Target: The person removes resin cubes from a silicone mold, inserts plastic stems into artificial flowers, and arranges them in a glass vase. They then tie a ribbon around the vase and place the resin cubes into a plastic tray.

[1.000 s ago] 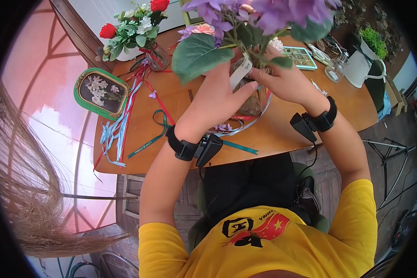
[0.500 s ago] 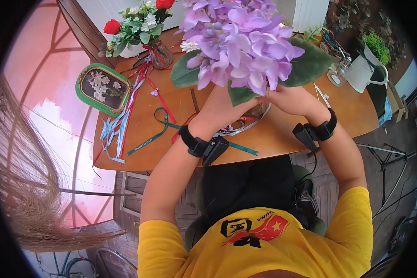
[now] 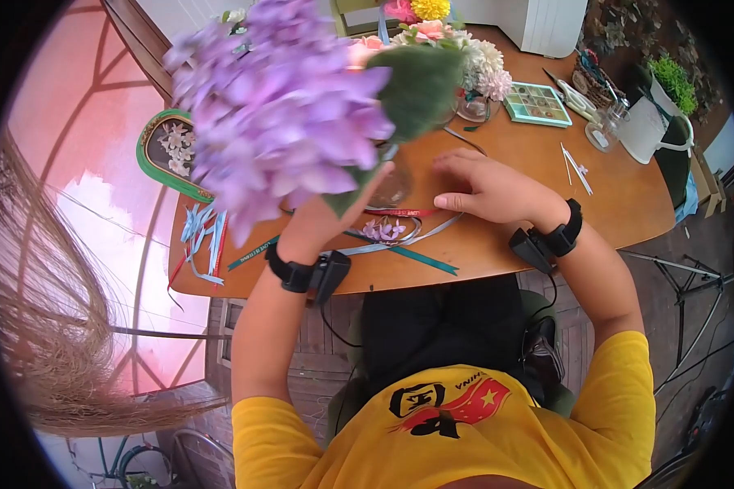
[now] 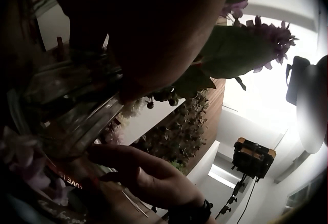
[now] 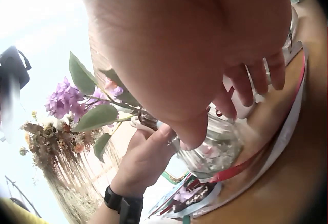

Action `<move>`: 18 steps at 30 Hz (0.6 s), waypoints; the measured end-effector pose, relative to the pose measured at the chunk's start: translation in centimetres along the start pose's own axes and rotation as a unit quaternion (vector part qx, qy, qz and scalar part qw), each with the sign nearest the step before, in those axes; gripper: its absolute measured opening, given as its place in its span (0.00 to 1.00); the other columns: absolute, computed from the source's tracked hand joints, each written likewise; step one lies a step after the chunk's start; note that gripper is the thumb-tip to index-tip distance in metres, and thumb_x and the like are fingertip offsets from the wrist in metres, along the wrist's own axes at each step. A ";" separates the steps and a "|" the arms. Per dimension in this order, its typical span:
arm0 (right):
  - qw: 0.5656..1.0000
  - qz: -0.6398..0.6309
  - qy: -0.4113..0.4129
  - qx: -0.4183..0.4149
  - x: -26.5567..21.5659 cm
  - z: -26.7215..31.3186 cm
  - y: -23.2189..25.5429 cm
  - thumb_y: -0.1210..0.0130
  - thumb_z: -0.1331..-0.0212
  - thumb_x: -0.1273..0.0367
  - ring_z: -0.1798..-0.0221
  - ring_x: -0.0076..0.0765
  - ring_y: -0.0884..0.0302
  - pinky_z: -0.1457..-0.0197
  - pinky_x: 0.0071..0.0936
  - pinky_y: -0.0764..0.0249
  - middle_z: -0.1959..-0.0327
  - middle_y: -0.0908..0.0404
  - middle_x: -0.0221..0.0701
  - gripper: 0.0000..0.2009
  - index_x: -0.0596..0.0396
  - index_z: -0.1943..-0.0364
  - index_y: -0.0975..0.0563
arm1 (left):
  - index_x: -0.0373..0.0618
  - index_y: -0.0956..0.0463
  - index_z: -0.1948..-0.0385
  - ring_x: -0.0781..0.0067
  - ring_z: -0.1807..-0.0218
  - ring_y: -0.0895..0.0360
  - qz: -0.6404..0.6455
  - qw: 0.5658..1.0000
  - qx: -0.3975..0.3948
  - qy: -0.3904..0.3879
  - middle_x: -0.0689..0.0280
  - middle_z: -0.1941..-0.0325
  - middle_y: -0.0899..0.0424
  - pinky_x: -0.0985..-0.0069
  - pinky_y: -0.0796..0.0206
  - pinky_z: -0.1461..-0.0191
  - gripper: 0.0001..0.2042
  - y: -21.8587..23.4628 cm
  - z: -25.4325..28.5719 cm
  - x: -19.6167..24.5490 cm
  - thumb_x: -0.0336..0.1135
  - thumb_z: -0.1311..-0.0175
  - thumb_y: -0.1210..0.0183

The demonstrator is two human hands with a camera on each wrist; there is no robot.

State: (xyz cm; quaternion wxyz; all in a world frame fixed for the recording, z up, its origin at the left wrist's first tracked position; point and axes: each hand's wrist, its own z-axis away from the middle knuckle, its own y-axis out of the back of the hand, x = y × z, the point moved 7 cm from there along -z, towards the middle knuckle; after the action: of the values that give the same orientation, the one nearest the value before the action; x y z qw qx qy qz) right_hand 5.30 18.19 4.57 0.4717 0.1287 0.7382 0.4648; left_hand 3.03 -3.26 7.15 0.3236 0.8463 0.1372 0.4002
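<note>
My left hand (image 3: 334, 213) grips a glass vase (image 3: 391, 186) near its neck and tips it over to the left, so its purple flower bunch (image 3: 277, 106) and a big green leaf (image 3: 420, 81) swing up close to the head camera. In the right wrist view the left hand (image 5: 148, 157) is wrapped where the stems enter the vase (image 5: 215, 144). My right hand (image 3: 483, 189) lies on the wooden table (image 3: 497, 240) just right of the vase, fingers loosely straight beside a red ribbon (image 3: 412, 213). A small purple bloom (image 3: 382, 231) sits among looped ribbons below the vase.
A green oval framed picture (image 3: 170, 151) and loose ribbons (image 3: 200, 236) lie at the table's left. At the back stand another flower vase (image 3: 474, 81), a teal compartment box (image 3: 536, 104), a small jar (image 3: 602, 134) and a white watering can (image 3: 652, 122).
The vase of purple flowers has tipped and swung left. My right hand has left the vase and come down onto the table beside the ribbon.
</note>
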 end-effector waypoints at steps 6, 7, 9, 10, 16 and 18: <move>0.996 0.053 -0.022 -0.072 1.2 1.1 -1.4 0.35 0.36 0.52 0.26 0.53 0.36 0.27 0.40 0.32 0.27 0.33 0.46 0.32 0.59 0.35 0.27 | 0.37 0.19 0.62 0.71 0.64 0.22 -0.066 0.980 0.020 0.185 0.63 0.69 0.18 0.67 0.30 0.56 0.20 4.8 0.5 -3.1 0.50 0.29 0.38; 0.996 0.049 -0.020 -0.071 1.1 1.3 -1.4 0.34 0.36 0.53 0.25 0.53 0.36 0.27 0.40 0.32 0.26 0.34 0.46 0.32 0.59 0.35 0.26 | 0.37 0.19 0.56 0.69 0.59 0.20 -0.080 0.965 -0.015 0.251 0.61 0.61 0.16 0.67 0.30 0.52 0.19 5.4 0.2 -2.7 0.49 0.29 0.38; 0.996 0.042 -0.015 -0.072 0.9 1.6 -1.3 0.33 0.38 0.54 0.25 0.54 0.36 0.26 0.40 0.33 0.24 0.35 0.45 0.31 0.57 0.35 0.25 | 0.36 0.20 0.53 0.63 0.56 0.18 -0.093 0.962 0.011 0.257 0.58 0.56 0.13 0.65 0.29 0.48 0.22 6.0 0.5 -3.8 0.50 0.28 0.39; 0.997 0.035 -0.012 -0.069 0.9 1.6 -1.3 0.32 0.39 0.55 0.26 0.54 0.34 0.28 0.40 0.31 0.25 0.34 0.46 0.31 0.57 0.36 0.25 | 0.35 0.19 0.54 0.62 0.56 0.18 -0.104 0.961 0.006 0.257 0.58 0.57 0.13 0.65 0.29 0.48 0.22 6.2 0.4 -4.5 0.50 0.29 0.39; 0.998 -0.002 0.004 -0.055 1.1 1.8 -0.9 0.29 0.43 0.63 0.34 0.54 0.25 0.34 0.39 0.25 0.28 0.31 0.46 0.24 0.55 0.44 0.22 | 0.35 0.26 0.82 0.75 0.79 0.38 -0.120 0.978 0.092 0.146 0.68 0.86 0.32 0.66 0.43 0.74 0.26 7.7 -1.5 -8.3 0.50 0.33 0.33; 0.998 -0.032 -0.006 -0.059 1.0 1.9 -0.6 0.29 0.44 0.66 0.36 0.53 0.23 0.37 0.38 0.25 0.29 0.29 0.46 0.19 0.53 0.49 0.19 | 0.35 0.26 0.83 0.75 0.80 0.37 -0.126 0.975 0.100 0.150 0.67 0.87 0.31 0.65 0.43 0.74 0.26 7.6 -2.2 -9.3 0.49 0.34 0.33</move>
State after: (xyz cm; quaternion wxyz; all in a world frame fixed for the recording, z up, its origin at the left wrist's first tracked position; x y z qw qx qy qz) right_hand 6.48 19.52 3.27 0.4977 0.0800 0.7100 0.4917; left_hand -4.89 -12.62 7.74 0.2609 0.7805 0.3291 0.4631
